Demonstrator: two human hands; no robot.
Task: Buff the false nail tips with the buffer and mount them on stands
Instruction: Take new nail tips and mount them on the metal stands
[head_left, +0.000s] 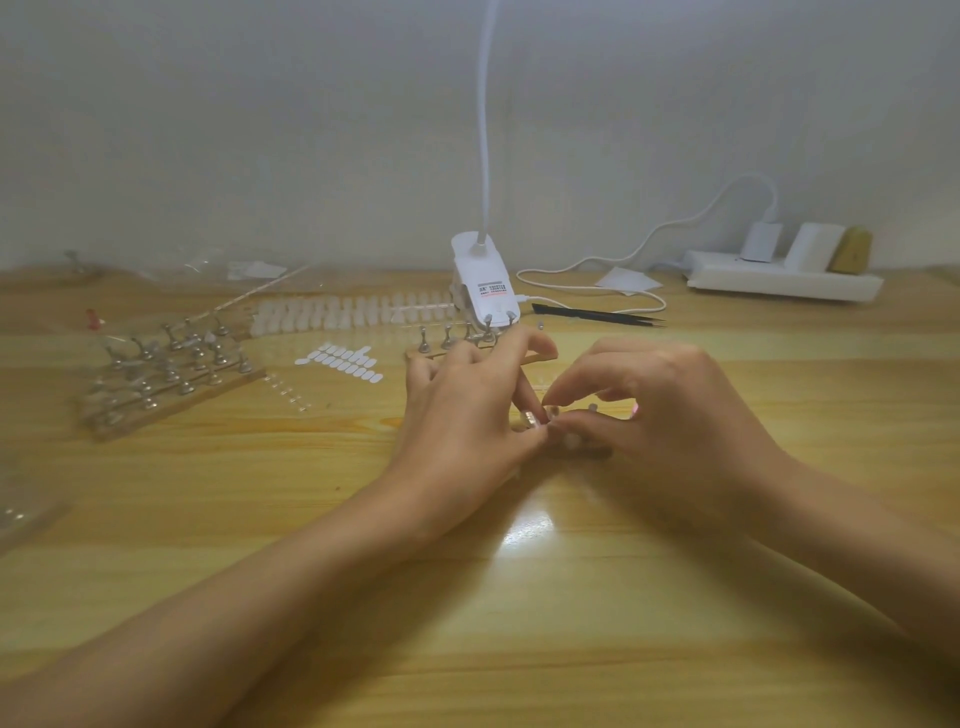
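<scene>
Two hands met just right of the frame's centre. The tip (549, 413) sat between them, so small and covered that I made out only a pale glint. My right hand (675, 415) seemed to pinch it narrowly between thumb and forefinger. My left hand (467, 410) held what I took for a stand (531, 419) in a tight pinch, above a brown strip (576, 453) on the table (519, 623).

I judged this to be the mounting step. To do it well I would have kept the left pinch steady and set the tip squarely on the stand's head. Pressure should be light, because so thin and curved a shell would likely flex or spring away. I saw no buffer.

Just beyond the left fingers stood a row (457, 338) of silvery stands with flared feet. Further back lay a long band of milky tips (353, 312), and nearer, a cluster of white oval tabs (340, 361). At the left of the frame a clear rack (171, 374) held many more metal stands. Black tweezers (597, 314), slim and pointed, lay behind the right hand, beside the white plastic lamp (480, 286). The table was glossy yellow wood and threw back a bright glare below my wrists.
</scene>
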